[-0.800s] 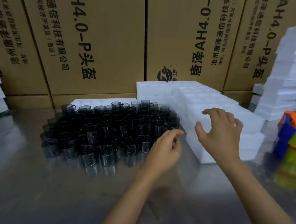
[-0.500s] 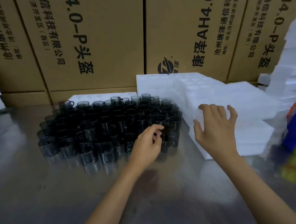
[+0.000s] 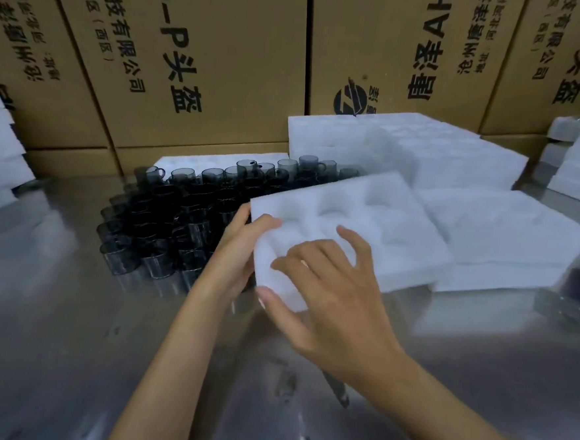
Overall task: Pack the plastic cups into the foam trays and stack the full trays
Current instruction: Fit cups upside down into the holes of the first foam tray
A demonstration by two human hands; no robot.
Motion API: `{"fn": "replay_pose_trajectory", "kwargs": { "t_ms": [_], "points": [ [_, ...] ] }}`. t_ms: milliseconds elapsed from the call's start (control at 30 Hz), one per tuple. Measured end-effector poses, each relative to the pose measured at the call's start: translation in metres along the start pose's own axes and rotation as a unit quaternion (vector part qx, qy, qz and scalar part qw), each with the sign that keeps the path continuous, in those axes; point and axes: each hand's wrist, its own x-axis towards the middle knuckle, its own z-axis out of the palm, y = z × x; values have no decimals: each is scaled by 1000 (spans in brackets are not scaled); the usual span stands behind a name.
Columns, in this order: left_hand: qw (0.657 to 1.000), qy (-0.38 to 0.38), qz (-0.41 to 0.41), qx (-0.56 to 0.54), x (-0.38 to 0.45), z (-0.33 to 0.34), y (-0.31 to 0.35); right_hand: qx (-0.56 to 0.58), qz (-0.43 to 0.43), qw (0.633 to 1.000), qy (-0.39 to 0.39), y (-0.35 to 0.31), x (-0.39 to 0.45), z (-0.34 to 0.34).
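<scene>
Both hands are on one foam tray [image 3: 366, 232] now, pockets up and empty, its long axis running from 7 to 1 o'clock above the desk [image 3: 67, 341]. The left hand [image 3: 235, 250] has its grip clamped on the near-left edge; the right hand [image 3: 328, 291] pinches the near corner, fingers spread on top. The plastic cups [image 3: 186, 209] crowd just beside the left hand at 9 o'clock, so that hand looks the likelier picker.

Both hands fwd; left [image 3: 235, 250] & right [image 3: 325, 291] fingers curled, gripping.
</scene>
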Motion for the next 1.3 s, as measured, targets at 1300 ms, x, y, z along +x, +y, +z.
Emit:
{"fn": "replay_pose_trajectory", "kwargs": {
  "t_ms": [1300],
  "points": [
    [752,164,241,591,54,-19,-11,182,339,916,-114,114,67,68]
  ]
}}
